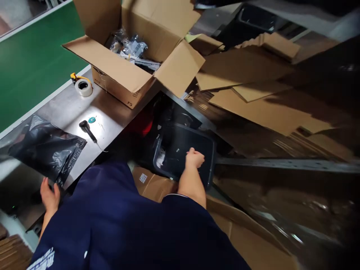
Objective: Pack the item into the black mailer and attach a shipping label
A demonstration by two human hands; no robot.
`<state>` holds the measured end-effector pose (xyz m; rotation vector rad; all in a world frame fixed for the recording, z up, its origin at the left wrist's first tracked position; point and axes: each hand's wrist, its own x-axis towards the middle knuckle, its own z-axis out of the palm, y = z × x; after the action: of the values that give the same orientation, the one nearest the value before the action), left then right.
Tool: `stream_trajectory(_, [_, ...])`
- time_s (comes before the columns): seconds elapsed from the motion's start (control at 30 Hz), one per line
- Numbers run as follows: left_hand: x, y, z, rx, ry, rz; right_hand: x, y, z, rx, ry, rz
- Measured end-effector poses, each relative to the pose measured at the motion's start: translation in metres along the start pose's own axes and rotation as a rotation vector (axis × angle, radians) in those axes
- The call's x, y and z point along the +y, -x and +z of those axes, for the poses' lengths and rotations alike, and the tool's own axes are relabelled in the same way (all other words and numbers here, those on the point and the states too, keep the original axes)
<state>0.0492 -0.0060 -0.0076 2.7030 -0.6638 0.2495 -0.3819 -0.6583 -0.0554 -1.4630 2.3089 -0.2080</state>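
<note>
My left hand [50, 195] is at the near edge of the metal table, fingers stretched and apart, next to the lower corner of a black plastic mailing bag [47, 148]. Whether the fingertips touch the bag I cannot tell. My right hand [194, 158] reaches out over a dark plastic bin [213, 150] with its fingers curled closed. Anything inside those fingers is hidden. A few light scraps [161, 157] lie in the bin. Beyond the bag, a black handheld scanner [87, 131] rests on the table beside a small teal sticker [92, 119].
An open cardboard box [120, 88] holding plastic-wrapped items stands farther along the table [66, 108]. A tape dispenser with a clear roll [83, 87] sits beside it. Flattened cardboard sheets [261, 101] are stacked on the right, and another carton [153, 183] stands below the bin.
</note>
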Motion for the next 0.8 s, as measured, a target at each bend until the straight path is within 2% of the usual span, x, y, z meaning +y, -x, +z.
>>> stream_trajectory(0.07, [0.021,-0.015,0.009,-0.026,-0.009,0.006,-0.032,0.038,0.026,-0.102,0.033,-0.149])
stream_trajectory(0.13, [0.039,-0.027,0.018,-0.132,-0.03,-0.05,-0.07,0.092,0.061,-0.256,0.022,-0.388])
stream_trajectory(0.2, [0.049,-0.036,0.024,-0.27,-0.086,-0.114,-0.11,0.159,0.099,-0.447,-0.017,-0.789])
stream_trajectory(0.3, [0.053,-0.041,0.029,-0.476,-0.168,-0.125,-0.172,0.266,0.147,-0.698,-0.055,-1.577])
stream_trajectory(0.33, [0.053,-0.041,0.031,-0.519,-0.187,-0.127,-0.192,0.299,0.159,-0.757,-0.058,-1.784])
stream_trajectory(0.4, [0.051,-0.039,0.034,-0.556,-0.209,-0.137,-0.23,0.358,0.179,-0.845,-0.031,-2.046])
stream_trajectory(0.43, [0.05,-0.038,0.035,-0.562,-0.213,-0.143,-0.247,0.383,0.187,-0.869,0.008,-2.125])
stream_trajectory(0.5, [0.048,-0.036,0.04,-0.572,-0.209,-0.166,-0.272,0.419,0.202,-0.872,0.155,-2.193])
stream_trajectory(0.6, [0.044,-0.032,0.048,-0.609,-0.176,-0.184,-0.283,0.443,0.217,-0.86,0.463,-2.08])
stream_trajectory(0.7, [0.04,-0.016,0.049,-0.629,-0.137,-0.137,-0.258,0.436,0.221,-0.864,0.593,-1.992])
stream_trajectory(0.8, [0.037,0.014,0.038,-0.653,-0.082,-0.039,-0.212,0.407,0.213,-0.895,0.601,-1.969])
